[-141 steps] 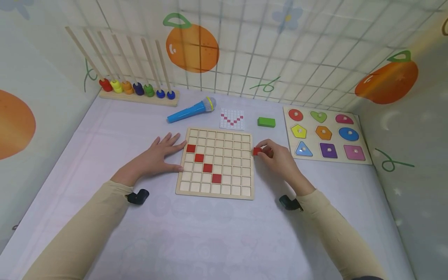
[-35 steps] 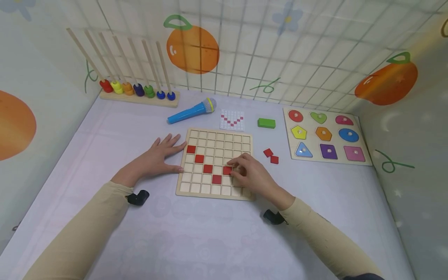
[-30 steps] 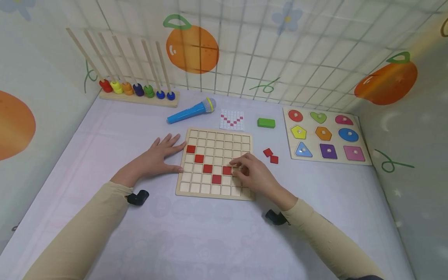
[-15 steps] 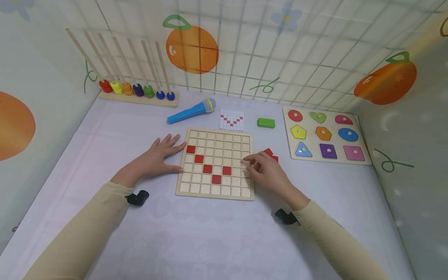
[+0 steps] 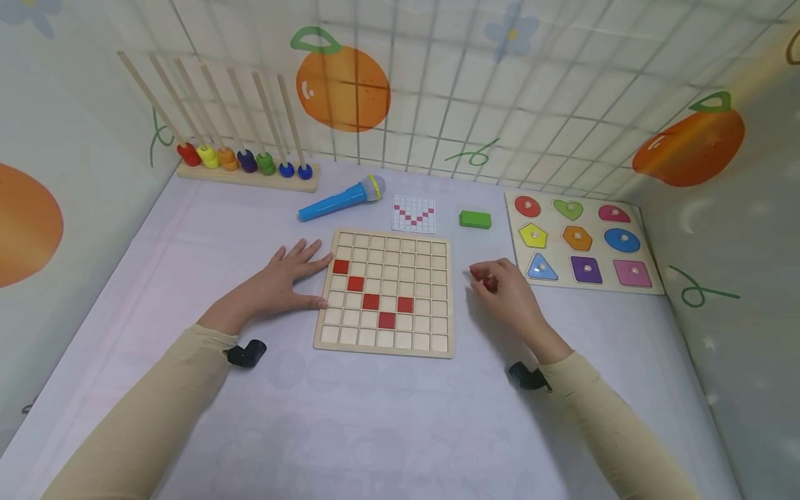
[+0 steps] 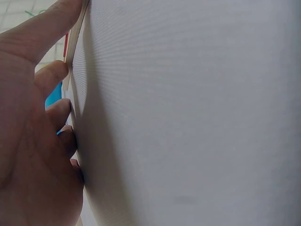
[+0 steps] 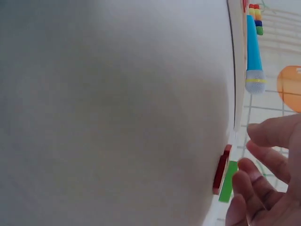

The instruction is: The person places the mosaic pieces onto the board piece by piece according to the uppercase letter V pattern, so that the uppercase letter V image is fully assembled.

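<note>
The wooden grid board (image 5: 384, 352) lies flat with several red square tiles in its cells, among them one tile (image 5: 405, 305) on the right arm of a V. My left hand (image 5: 278, 281) lies spread at the board's left side, thumb and forefinger touching its edge; the left wrist view shows these fingertips (image 6: 60, 70) at the edge. Right of the board, my right hand (image 5: 503, 292) hovers over two loose red tiles (image 7: 220, 174), partly covering them in the head view. Its bent fingers and thumb stand apart, with nothing pinched between them.
Behind the board lie a blue toy microphone (image 5: 337, 201), a pattern card (image 5: 414, 214) with a red V, and a green block (image 5: 475, 219). A peg stacker (image 5: 250, 175) stands back left; a shape puzzle (image 5: 565, 278) lies at the right, near my right hand.
My right hand has set a red tile into the grid, let it go and moved right to above the two loose tiles. The left hand has stayed at the board's edge.
</note>
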Available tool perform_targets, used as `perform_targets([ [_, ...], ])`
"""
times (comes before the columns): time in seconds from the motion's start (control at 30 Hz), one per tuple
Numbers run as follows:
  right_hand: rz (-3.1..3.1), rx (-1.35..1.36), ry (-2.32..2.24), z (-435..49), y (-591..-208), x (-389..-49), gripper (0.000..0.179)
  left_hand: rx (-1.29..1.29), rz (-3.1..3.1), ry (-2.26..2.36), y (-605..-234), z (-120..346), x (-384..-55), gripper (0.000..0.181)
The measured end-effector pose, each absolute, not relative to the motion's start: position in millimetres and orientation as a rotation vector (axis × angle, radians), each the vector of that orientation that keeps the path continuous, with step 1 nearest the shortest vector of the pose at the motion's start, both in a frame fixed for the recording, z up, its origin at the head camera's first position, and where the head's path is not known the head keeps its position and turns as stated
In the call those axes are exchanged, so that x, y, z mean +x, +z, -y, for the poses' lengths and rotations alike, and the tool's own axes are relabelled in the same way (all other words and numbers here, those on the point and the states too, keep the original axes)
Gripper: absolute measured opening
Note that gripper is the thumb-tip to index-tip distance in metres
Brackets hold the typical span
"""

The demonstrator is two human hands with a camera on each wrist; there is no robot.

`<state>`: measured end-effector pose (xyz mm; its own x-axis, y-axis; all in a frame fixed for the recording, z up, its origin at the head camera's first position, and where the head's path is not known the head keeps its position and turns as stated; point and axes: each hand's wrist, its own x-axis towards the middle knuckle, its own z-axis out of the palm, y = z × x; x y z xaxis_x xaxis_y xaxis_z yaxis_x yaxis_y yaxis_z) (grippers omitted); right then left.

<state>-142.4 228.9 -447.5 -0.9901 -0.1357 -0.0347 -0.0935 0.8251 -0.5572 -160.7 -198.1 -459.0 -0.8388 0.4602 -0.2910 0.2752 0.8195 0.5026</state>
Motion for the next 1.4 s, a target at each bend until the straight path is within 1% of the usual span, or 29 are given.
perform_targets([
  [0.23,-2.934,-0.068,-0.878,-234,-449,-148,0.037,0.55,-2.601,0.624,-459,198,-161,0.101],
  [0.5,-2.902,-0.032,-0.839,-239,-453,-154,0.039,0.554,-2.599,0.626,-460,198,-161,0.101],
  [1.4,-2.902,-0.099,-0.862,-235,-448,-160,0.028,0.556,-2.6,0.619,-457,197,-160,0.099],
])
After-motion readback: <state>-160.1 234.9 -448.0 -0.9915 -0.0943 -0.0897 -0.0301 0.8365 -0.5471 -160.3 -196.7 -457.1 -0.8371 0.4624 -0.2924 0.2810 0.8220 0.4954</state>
